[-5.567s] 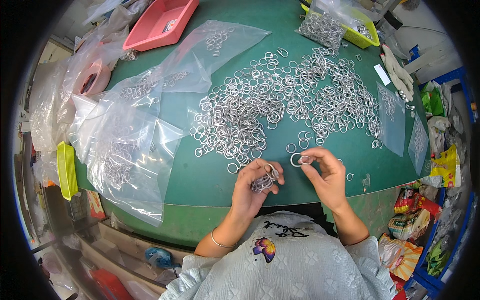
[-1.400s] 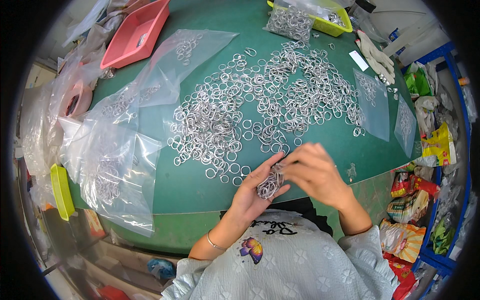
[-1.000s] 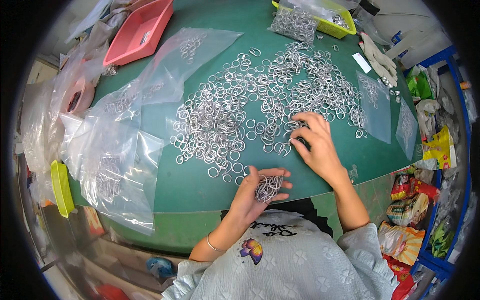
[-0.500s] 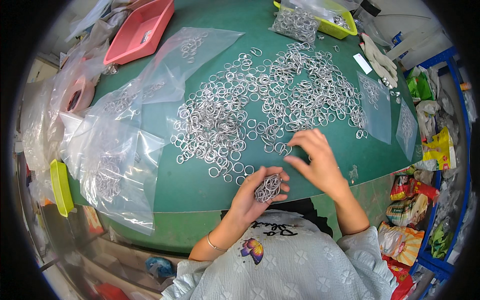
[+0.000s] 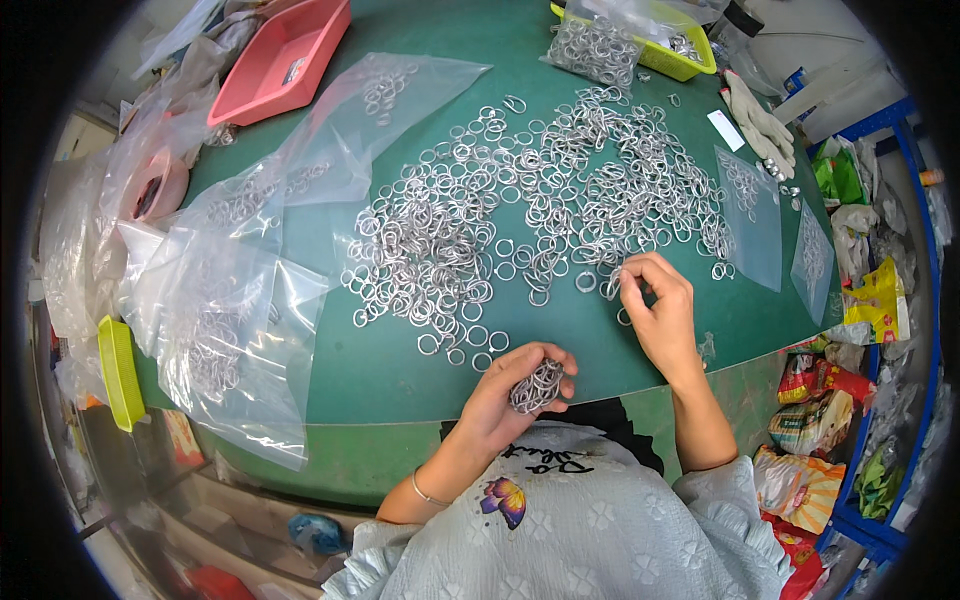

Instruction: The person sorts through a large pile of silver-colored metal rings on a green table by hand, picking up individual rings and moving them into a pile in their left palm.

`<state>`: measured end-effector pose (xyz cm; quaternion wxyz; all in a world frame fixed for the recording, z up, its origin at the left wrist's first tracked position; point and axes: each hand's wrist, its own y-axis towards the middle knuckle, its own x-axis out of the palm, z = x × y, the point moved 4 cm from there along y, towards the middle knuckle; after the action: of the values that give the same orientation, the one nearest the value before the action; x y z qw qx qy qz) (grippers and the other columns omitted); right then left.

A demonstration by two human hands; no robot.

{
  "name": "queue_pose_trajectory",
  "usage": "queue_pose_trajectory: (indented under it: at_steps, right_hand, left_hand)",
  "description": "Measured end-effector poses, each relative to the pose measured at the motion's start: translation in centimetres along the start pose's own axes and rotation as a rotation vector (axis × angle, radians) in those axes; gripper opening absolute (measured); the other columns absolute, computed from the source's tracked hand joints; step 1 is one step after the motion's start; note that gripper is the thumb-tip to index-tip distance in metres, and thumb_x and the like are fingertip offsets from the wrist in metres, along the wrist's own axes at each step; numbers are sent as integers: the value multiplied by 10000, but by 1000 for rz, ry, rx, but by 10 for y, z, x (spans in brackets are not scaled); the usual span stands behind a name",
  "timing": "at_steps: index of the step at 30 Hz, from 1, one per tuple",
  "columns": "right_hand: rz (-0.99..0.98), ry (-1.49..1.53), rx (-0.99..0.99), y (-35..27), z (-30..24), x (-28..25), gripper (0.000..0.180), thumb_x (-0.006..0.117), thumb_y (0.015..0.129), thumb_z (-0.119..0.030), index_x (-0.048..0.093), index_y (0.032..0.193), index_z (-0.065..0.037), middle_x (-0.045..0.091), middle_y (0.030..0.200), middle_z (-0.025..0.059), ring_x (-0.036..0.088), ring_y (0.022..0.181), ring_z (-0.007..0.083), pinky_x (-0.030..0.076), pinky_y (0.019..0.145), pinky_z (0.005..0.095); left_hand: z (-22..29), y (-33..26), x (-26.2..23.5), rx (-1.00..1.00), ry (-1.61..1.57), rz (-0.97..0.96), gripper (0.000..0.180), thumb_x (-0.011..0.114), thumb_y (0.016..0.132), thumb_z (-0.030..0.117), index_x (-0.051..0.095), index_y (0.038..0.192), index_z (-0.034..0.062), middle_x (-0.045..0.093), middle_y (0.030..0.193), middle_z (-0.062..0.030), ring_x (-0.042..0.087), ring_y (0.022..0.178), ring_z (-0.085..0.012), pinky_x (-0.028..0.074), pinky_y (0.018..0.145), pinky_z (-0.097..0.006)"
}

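Note:
A wide, loose heap of silvery metal rings [image 5: 425,240] is spread over the green tabletop [image 5: 380,385]. My left hand [image 5: 497,392] is cupped near the table's front edge, its fingers curled round a clump of metal rings [image 5: 538,387]. My right hand [image 5: 662,318] is at the near right side of the heap. Its thumb and fingertips are pinched together on a metal ring [image 5: 611,284]; whether more than one is between them, I cannot tell. Another single ring lies just below those fingertips.
Clear plastic bags [image 5: 260,350] with rings inside cover the left side. A pink tray [image 5: 285,65] stands at the far left, a yellow-green basket [image 5: 675,62] at the far right. Small ring bags [image 5: 752,225] and white gloves [image 5: 757,120] lie at right, beside blue shelving [image 5: 925,400].
My right hand has moved to the right and its spread fingers have closed on a ring. Fingers of my left hand have curled slightly tighter round the clump.

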<state>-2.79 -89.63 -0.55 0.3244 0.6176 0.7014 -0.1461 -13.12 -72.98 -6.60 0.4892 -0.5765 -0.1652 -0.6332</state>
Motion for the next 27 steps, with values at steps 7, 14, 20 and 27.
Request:
queue_pose_trajectory:
  at_steps: [7,14,20,27]
  right_hand:
    - [-283,255,-102,-12,-31,15,66,615,813,-23,625,869,8,614,852,96,575,783,230,459,710,327]
    - [-117,-302,-402,12,-30,47,267,724,704,-118,637,947,-51,567,1060,51,502,998,255,377,857,399]
    - [-19,-233,-411,15,-16,33,142,690,719,-55,622,843,-47,598,936,47,537,905,246,376,828,384]
    - [-177,514,34,5,-14,23,33,637,809,8,629,836,23,646,901,85,589,813,150,450,713,270]
  left_hand:
    - [4,3,21,-5,-183,222,409,461,967,288,467,1276,20,565,1160,-147,594,1012,-242,559,766,-345]
    - [-2,0,-8,53,-114,-26,280,540,923,202,560,1131,16,550,1155,-179,597,980,-286,573,733,-333]
    - [8,-8,11,75,-66,-17,224,608,876,136,595,1071,27,560,1137,-189,589,1041,-316,573,789,-380]
    - [5,-6,2,57,-57,102,258,587,899,143,586,1131,29,573,1180,-185,594,1078,-306,559,837,-405]
